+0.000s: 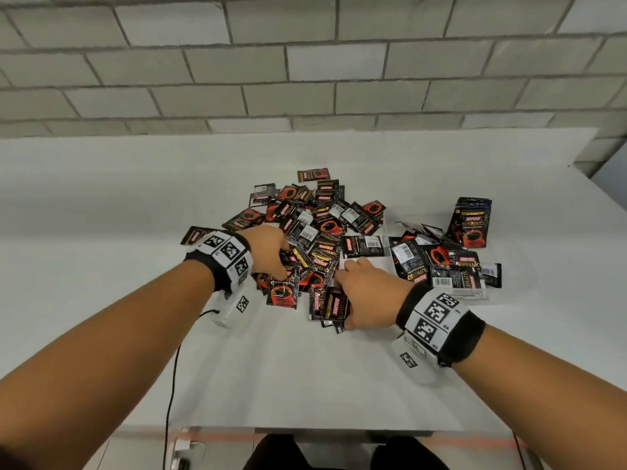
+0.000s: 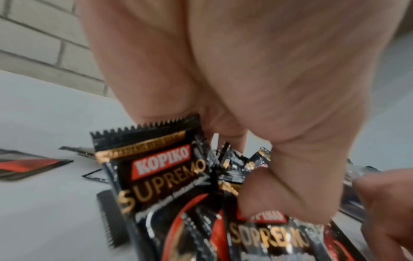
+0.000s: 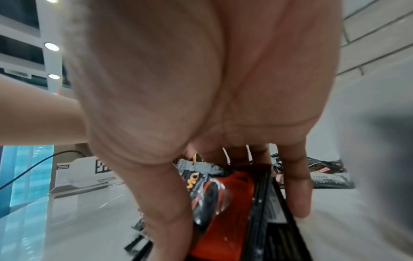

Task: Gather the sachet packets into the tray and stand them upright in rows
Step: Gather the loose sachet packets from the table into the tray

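Note:
A loose pile of black-and-red sachets [image 1: 319,225] lies mid-table. My left hand [image 1: 281,262] digs into its near edge, and its thumb and fingers pinch a few sachets [image 2: 156,176] that stand on edge. My right hand [image 1: 342,295] grips a small stack of sachets [image 1: 327,305] between thumb and fingers, just off the pile's front; in the right wrist view the stack [image 3: 223,220] sits on edge in the hand [image 3: 232,203]. A clear tray [image 1: 471,295] at the right holds jumbled sachets [image 1: 437,262], with a few upright sachets [image 1: 470,225] at its far end.
The white table [image 1: 305,368] ends at a grey brick wall [image 1: 305,79] behind the pile. A black cable [image 1: 171,385] runs from my left wrist off the front edge. One stray sachet [image 1: 195,235] lies left of the pile.

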The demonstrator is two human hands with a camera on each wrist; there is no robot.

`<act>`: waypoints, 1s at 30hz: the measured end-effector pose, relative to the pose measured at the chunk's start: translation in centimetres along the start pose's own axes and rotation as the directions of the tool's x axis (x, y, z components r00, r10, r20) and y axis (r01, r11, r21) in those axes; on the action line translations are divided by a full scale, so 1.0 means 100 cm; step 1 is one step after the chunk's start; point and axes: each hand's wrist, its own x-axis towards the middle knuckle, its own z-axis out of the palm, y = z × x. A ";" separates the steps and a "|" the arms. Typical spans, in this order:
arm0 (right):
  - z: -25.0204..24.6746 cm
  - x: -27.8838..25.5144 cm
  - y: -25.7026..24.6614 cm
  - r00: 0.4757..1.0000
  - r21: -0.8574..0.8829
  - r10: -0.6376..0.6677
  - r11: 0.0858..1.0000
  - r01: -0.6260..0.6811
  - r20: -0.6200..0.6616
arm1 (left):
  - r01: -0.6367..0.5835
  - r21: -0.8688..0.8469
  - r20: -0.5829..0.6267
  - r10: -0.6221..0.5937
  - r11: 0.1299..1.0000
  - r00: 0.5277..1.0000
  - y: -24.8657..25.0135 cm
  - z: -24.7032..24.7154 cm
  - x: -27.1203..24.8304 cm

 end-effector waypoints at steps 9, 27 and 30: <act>-0.016 0.003 -0.009 0.990 0.311 -0.033 0.948 0.075 -0.139 | 0.029 -0.323 -0.155 -0.084 0.946 0.984 -0.053 -0.021 -0.040; -0.023 0.032 -0.016 0.981 0.087 0.134 0.989 -0.123 -0.137 | 0.017 -0.173 0.067 -0.005 0.985 0.998 -0.023 0.006 -0.031; -0.021 0.040 -0.015 0.984 0.101 0.109 0.990 -0.095 -0.139 | 0.011 -0.153 0.043 -0.005 0.988 0.999 -0.015 0.012 -0.031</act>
